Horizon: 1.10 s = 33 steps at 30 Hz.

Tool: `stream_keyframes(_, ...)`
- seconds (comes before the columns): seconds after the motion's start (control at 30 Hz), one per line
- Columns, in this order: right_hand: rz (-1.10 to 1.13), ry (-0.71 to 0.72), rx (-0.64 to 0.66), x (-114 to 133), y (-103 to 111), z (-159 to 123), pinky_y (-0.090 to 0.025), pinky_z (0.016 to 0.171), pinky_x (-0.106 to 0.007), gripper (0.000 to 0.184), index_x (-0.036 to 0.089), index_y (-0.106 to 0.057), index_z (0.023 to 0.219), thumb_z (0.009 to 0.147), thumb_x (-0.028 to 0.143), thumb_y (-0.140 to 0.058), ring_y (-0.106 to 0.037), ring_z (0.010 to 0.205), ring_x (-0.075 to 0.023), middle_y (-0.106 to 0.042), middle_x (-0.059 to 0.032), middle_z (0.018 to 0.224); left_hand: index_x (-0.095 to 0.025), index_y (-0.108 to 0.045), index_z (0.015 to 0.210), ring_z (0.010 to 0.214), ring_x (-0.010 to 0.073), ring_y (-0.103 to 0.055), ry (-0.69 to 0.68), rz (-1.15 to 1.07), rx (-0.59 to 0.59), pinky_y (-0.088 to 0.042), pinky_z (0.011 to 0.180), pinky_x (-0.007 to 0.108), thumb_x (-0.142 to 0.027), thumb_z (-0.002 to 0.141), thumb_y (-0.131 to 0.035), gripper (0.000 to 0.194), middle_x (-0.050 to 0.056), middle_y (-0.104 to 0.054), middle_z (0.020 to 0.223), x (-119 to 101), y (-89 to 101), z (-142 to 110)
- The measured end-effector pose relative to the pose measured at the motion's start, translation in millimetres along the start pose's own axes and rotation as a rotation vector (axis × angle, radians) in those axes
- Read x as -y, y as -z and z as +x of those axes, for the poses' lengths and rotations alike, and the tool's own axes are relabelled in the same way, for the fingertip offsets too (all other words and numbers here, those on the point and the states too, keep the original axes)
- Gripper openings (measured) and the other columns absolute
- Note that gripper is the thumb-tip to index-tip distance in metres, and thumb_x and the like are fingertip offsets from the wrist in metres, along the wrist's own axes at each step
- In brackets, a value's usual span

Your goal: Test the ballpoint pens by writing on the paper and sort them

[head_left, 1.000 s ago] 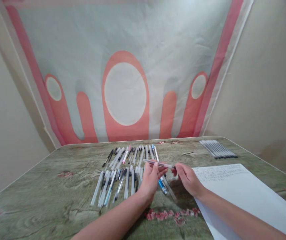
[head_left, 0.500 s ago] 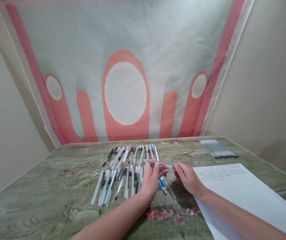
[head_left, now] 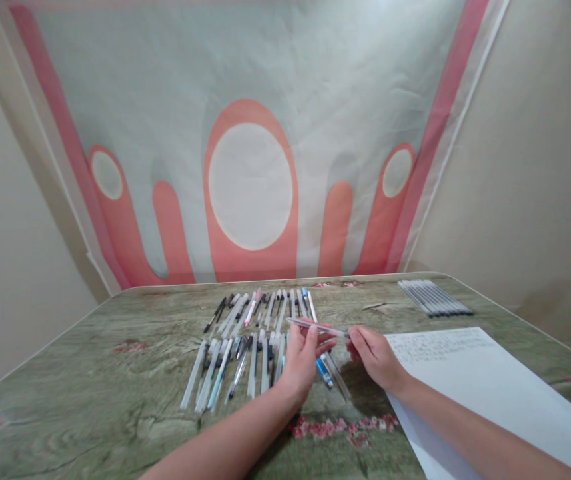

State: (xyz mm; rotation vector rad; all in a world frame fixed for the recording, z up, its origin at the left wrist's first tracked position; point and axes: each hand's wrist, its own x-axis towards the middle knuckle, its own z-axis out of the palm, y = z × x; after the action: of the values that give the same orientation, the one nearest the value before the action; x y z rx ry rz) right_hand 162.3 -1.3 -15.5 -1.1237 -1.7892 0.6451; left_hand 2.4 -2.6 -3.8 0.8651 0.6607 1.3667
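Your left hand (head_left: 302, 363) and right hand (head_left: 372, 357) clamp a clear-barrelled pen (head_left: 330, 330); woodgrain tabletop (head_left: 360, 308) spreads beyond your fingers, handwritten paper's (head_left: 465, 387) edge rightward.

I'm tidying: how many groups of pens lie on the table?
3: a far row, a near row partly behind the left hand, a set beyond the paper; others may be hidden.

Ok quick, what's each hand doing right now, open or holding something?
Left hand: holding a clear pen with thumb and fingers, other fingers partly spread.
Right hand: closed, pinching that pen's dark end.
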Motion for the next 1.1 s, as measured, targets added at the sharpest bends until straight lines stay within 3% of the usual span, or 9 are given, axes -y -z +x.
stream_keyframes(0.07, 0.065, -0.023, 0.015, -0.5, 0.1, -1.6, -0.039, 0.056, -0.026, 0.037, 0.018, -0.051, 0.071, 0.092, 0.036, -0.027, -0.050, 0.056, -0.0126, -0.050, -0.0001, 0.061, -0.018, -0.037, 0.091, 0.084, 0.0180, -0.062, -0.001, -0.009, 0.000, -0.048, 0.080, 0.038, -0.034, 0.079, -0.055, 0.026, 0.004, -0.059, 0.091, -0.1, -0.8, -0.6)
stream_keyframes(0.23, 0.077, 0.066, -0.027, 3.4, 0.1, -1.9, -0.041, 0.059, -0.025, 0.019, 0.019, -0.048, 0.091, 0.088, 0.034, -0.037, -0.050, 0.063, -0.0125, -0.050, -0.0006, 0.075, -0.019, -0.037, 0.090, 0.084, 0.0186, -0.063, -0.014, -0.021, -0.037, -0.047, 0.080, 0.038, -0.036, 0.078, -0.056, 0.028, 0.005, -0.060, 0.091, -0.7, 0.1, 1.9)
stream_keyframes(0.37, -0.014, 0.092, -0.046, 3.5, 0.7, 0.0, -0.040, 0.060, -0.025, 0.018, 0.019, -0.048, 0.084, 0.088, 0.033, -0.038, -0.049, 0.064, -0.0129, -0.051, -0.0012, 0.074, -0.019, -0.037, 0.089, 0.082, 0.0184, -0.063, 0.001, -0.026, -0.038, -0.048, 0.078, 0.037, -0.037, 0.076, -0.058, 0.031, 0.005, -0.060, 0.090, 0.6, 1.4, 2.7)
stream_keyframes(0.5, -0.042, 0.042, 0.003, 2.5, 1.1, 0.5, -0.039, 0.059, -0.026, 0.030, 0.019, -0.048, 0.069, 0.090, 0.034, -0.033, -0.050, 0.059, -0.0131, -0.051, 0.0001, 0.061, -0.019, -0.038, 0.089, 0.081, 0.0173, -0.062, 0.014, -0.028, -0.038, -0.048, 0.078, 0.037, -0.037, 0.074, -0.060, 0.032, 0.004, -0.060, 0.088, 1.6, 2.2, 3.0)
stream_keyframes(0.73, 0.002, 0.005, -0.037, 4.0, -1.1, -0.2, -0.040, 0.055, -0.025, 0.020, 0.019, -0.048, 0.092, 0.087, 0.037, -0.039, -0.050, 0.060, -0.0135, -0.054, -0.0009, 0.072, -0.019, -0.037, 0.090, 0.083, 0.0182, -0.062, 0.007, -0.047, -0.062, -0.048, 0.078, 0.037, -0.036, 0.076, -0.058, 0.031, 0.005, -0.060, 0.089, 0.7, 3.8, 5.1)
stream_keyframes(0.97, -0.078, 0.030, 0.008, 3.4, -0.9, 0.7, -0.039, 0.061, -0.027, 0.031, 0.020, -0.048, 0.071, 0.091, 0.033, -0.029, -0.049, 0.060, -0.0136, -0.050, -0.0001, 0.063, -0.019, -0.037, 0.091, 0.083, 0.0174, -0.062, 0.021, -0.025, -0.026, -0.048, 0.078, 0.036, -0.034, 0.079, -0.056, 0.027, 0.004, -0.060, 0.089, 2.2, 2.7, 2.0)
stream_keyframes(1.1, -0.064, 0.035, -0.005, 3.0, -0.8, 0.1, -0.039, 0.059, -0.026, 0.022, 0.020, -0.048, 0.082, 0.090, 0.034, -0.033, -0.050, 0.061, -0.0136, -0.051, 0.0002, 0.067, -0.019, -0.037, 0.090, 0.084, 0.0178, -0.063, 0.022, -0.043, -0.051, -0.047, 0.079, 0.037, -0.036, 0.078, -0.057, 0.029, 0.005, -0.060, 0.090, 2.0, 3.6, 2.4)
